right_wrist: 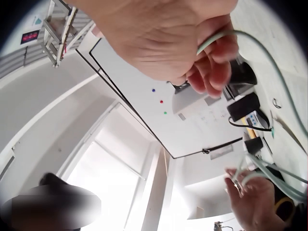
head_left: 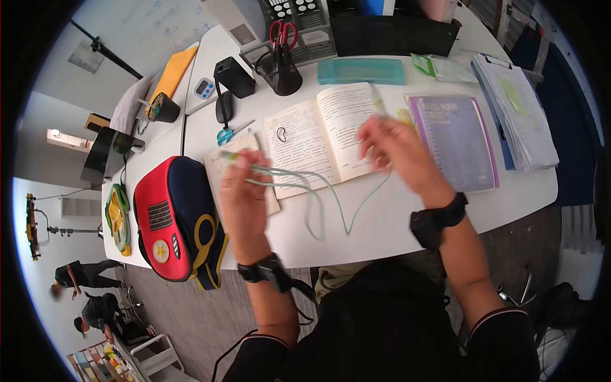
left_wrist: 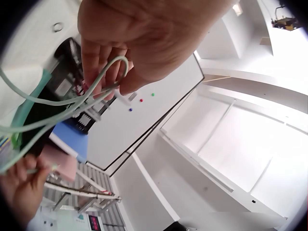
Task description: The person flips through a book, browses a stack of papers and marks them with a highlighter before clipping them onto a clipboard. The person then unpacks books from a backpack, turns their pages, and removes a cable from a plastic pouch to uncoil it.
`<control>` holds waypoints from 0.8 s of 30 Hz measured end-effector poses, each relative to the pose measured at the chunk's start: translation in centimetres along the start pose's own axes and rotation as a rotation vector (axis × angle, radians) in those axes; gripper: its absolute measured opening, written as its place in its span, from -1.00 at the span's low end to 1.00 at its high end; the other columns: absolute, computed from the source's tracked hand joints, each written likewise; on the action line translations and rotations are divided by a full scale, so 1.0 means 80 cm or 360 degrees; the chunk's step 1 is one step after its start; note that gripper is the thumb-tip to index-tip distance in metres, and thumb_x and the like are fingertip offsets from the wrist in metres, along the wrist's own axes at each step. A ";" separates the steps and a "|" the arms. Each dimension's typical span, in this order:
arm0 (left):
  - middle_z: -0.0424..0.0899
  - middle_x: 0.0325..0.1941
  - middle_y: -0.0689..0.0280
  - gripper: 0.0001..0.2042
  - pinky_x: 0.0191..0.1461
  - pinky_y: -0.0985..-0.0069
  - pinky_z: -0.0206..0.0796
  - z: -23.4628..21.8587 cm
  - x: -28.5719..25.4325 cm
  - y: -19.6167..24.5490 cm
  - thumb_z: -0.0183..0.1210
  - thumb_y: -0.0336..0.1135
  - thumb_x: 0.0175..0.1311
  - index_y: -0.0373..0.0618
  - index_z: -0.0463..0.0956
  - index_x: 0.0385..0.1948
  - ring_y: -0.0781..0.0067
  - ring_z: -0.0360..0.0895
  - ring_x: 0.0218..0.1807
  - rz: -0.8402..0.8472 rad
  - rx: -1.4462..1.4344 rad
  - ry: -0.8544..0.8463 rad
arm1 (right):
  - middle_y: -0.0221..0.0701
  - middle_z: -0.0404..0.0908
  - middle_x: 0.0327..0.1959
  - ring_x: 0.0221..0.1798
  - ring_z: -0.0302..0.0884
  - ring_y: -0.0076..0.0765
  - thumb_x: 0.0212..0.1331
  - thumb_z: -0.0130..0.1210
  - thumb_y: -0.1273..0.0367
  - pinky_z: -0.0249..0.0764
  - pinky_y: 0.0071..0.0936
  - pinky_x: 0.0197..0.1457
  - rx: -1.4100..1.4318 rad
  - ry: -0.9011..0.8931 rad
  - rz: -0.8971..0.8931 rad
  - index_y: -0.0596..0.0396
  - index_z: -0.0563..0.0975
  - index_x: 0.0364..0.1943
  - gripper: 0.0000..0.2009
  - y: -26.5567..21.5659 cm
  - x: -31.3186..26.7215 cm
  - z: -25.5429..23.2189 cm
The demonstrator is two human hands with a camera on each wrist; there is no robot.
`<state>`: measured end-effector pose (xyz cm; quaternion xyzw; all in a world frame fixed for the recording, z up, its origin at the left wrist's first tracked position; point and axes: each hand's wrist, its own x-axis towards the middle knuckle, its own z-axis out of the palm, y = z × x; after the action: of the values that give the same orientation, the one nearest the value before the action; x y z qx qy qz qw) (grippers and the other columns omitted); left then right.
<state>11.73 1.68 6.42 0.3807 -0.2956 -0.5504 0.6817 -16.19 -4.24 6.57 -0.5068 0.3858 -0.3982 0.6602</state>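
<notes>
My left hand [head_left: 245, 197] pinches a gathered bundle of a thin pale green cord [head_left: 283, 170] near the open book's left page. One loop of the cord sags between the hands over the open book [head_left: 299, 143] and the table edge. In the left wrist view, strands of the cord [left_wrist: 57, 102] run through the fingertips in a loop. My right hand [head_left: 407, 153], a little blurred, is raised over the book's right page with curled fingers. It grips the other end of the cord [right_wrist: 269, 57], which comes out of the fist in the right wrist view.
A red and navy backpack [head_left: 172, 216] stands left of the hands. Right of the book lie a purple notebook [head_left: 452, 146] and a clipboard with papers [head_left: 519, 121]. Behind are a teal case [head_left: 361, 72], a black pen cup [head_left: 286, 79] with red scissors, and small blue scissors [head_left: 226, 135].
</notes>
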 end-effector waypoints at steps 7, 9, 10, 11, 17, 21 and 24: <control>0.62 -0.09 0.33 -0.66 0.07 0.59 0.50 -0.161 0.005 0.103 0.03 -0.25 0.51 -0.29 0.40 0.16 0.51 0.58 -0.01 0.0693 -0.0178 0.0494 | -0.70 0.23 -0.68 -0.72 -0.04 -0.80 0.47 -0.06 0.09 -0.13 -0.73 -0.67 0.0349 0.0908 -0.0310 0.01 0.50 -0.37 -0.66 -0.045 -0.005 -0.141; 0.59 -0.15 0.36 -0.65 0.03 0.60 0.49 -0.177 -0.001 0.118 0.03 -0.24 0.52 -0.29 0.39 0.17 0.53 0.56 -0.07 0.0791 -0.0148 0.0614 | -0.71 0.22 -0.68 -0.72 -0.05 -0.80 0.47 -0.04 0.11 -0.14 -0.72 -0.67 0.0228 0.1006 -0.0271 0.01 0.49 -0.37 -0.67 -0.046 -0.012 -0.171; 0.56 -0.21 0.38 -0.64 -0.01 0.61 0.48 -0.186 -0.004 0.126 0.02 -0.24 0.52 -0.30 0.38 0.18 0.55 0.54 -0.14 0.0880 -0.0115 0.0725 | -0.71 0.21 -0.68 -0.72 -0.07 -0.80 0.47 -0.03 0.13 -0.15 -0.71 -0.67 0.0109 0.1113 -0.0235 0.01 0.49 -0.37 -0.69 -0.045 -0.013 -0.183; 0.56 -0.21 0.38 -0.64 -0.01 0.61 0.48 -0.203 -0.006 0.134 0.02 -0.24 0.52 -0.30 0.38 0.18 0.55 0.54 -0.14 0.0897 -0.0112 0.0740 | -0.71 0.21 -0.68 -0.72 -0.07 -0.80 0.47 -0.03 0.13 -0.15 -0.71 -0.67 0.0110 0.1091 -0.0235 0.01 0.49 -0.37 -0.69 -0.042 -0.015 -0.193; 0.24 -0.53 0.52 -0.67 -0.56 0.78 -0.01 -0.183 -0.023 0.156 -0.02 -0.18 0.55 -0.29 0.44 0.08 0.79 0.08 -0.59 0.0737 -0.0182 0.0586 | -0.70 0.22 -0.62 -0.64 -0.05 -0.81 0.44 0.02 0.12 -0.14 -0.71 -0.61 -0.0298 0.1211 -0.0120 0.02 0.51 -0.35 -0.69 -0.043 -0.026 -0.190; 0.19 -0.59 0.52 -0.67 -0.66 0.75 -0.10 -0.101 -0.027 0.141 -0.08 -0.16 0.58 -0.27 0.45 0.04 0.80 0.03 -0.67 0.0220 -0.0115 0.0267 | -0.68 0.31 -0.52 -0.54 0.06 -0.81 0.43 0.03 0.15 -0.02 -0.73 -0.50 -0.0467 0.0941 -0.0023 0.05 0.57 -0.24 -0.73 -0.052 -0.025 -0.135; 0.15 -0.62 0.56 -0.70 -0.72 0.72 -0.18 -0.027 -0.030 0.096 -0.09 -0.08 0.57 -0.12 0.45 -0.21 0.81 -0.04 -0.72 -0.0095 -0.0334 0.0027 | -0.60 0.50 -0.39 -0.50 0.21 -0.77 0.44 0.01 0.21 0.16 -0.74 -0.42 -0.0221 0.0449 -0.0013 0.09 0.56 -0.10 -0.75 -0.061 -0.030 -0.048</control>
<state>17.05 5.26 11.80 0.3205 -0.2190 -0.5953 0.7035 -21.25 -4.24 10.88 -0.4918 0.4994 -0.4404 0.5611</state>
